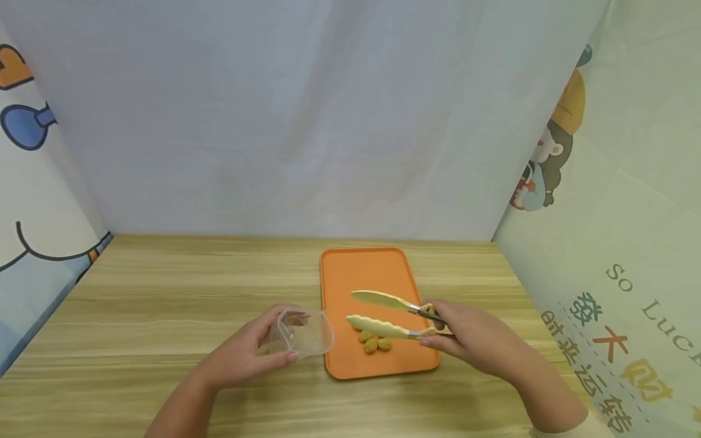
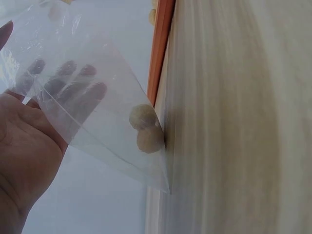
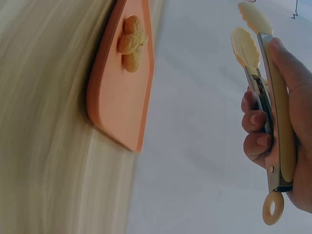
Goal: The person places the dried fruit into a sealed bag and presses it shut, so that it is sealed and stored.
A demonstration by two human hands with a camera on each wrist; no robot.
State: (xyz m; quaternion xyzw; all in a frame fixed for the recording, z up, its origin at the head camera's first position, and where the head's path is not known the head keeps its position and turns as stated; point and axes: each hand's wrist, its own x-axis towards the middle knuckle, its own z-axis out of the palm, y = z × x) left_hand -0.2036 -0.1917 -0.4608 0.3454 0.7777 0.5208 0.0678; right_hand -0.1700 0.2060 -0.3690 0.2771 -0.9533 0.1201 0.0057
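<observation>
**While the left hand [image 1: 246,356] holds a clear bag [image 1: 312,337], the right hand [image 1: 476,337] grips tongs [image 1: 380,327] over an orange tray [image 1: 364,267]**

Where the tray's left edge runs, the bag's right side overlaps it in the head view; whether the two touch, I cannot tell. The left thumb lies on the bag's near side, the other fingers round its far side, clamped on the plastic. Two round pieces [image 2: 147,131] sit inside, low down by one slanting edge.

The right fingers and thumb are clamped on the tongs, which reach in across the tray's right edge with their two arms apart. Below the tips, a cluster of brown pieces [image 1: 371,345] rests on the near part of the tray, well inside its raised rim.

Room opens up along the tray's far half, beyond the tongs. On the bench [image 1: 181,292], a wide stretch runs left of the bag and a narrower one right of the tray. A grey cloth [image 1: 274,121] closes off the bench's far edge; a printed sheet [image 1: 630,201] borders its right edge.
</observation>
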